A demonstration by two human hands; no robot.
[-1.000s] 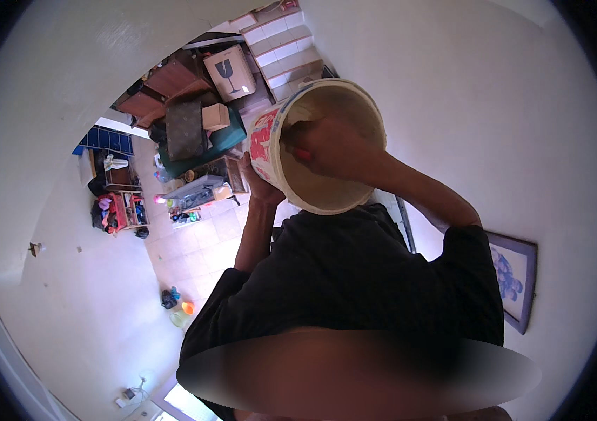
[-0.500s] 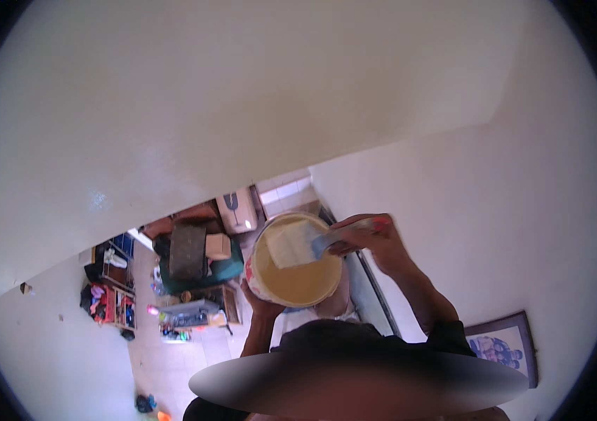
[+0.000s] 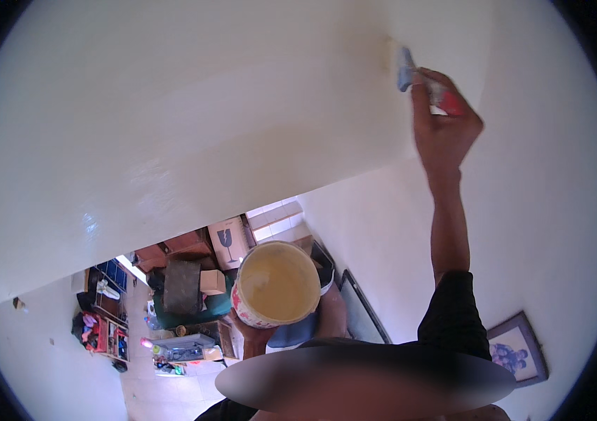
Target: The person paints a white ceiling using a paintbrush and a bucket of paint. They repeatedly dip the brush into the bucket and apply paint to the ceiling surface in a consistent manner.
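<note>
My left hand [image 3: 250,334] supports a paint bucket [image 3: 241,307] at its lower left side; part of the hand is hidden behind it. Cream paint lies inside the bucket, and its outside has red marks. High at the right, my right hand [image 3: 455,132] grips a wide paintbrush [image 3: 405,71] by its red-and-pale handle. The bristles touch the broad pale painted surface [image 3: 207,112] overhead and look blurred there. Shiny patches show on that surface at the left.
Far below stand a cardboard box [image 3: 227,240], a dark flat panel [image 3: 183,286] beside a smaller box [image 3: 212,282], and a cluttered low table [image 3: 223,335]. Shelves with red items [image 3: 101,330] stand at the left. A framed picture [image 3: 531,345] hangs on the right wall [image 3: 376,231].
My right hand has lifted the paintbrush out of the bucket, up and to the right, onto the pale surface. The bucket sits slightly lower in view, still in my left hand.
</note>
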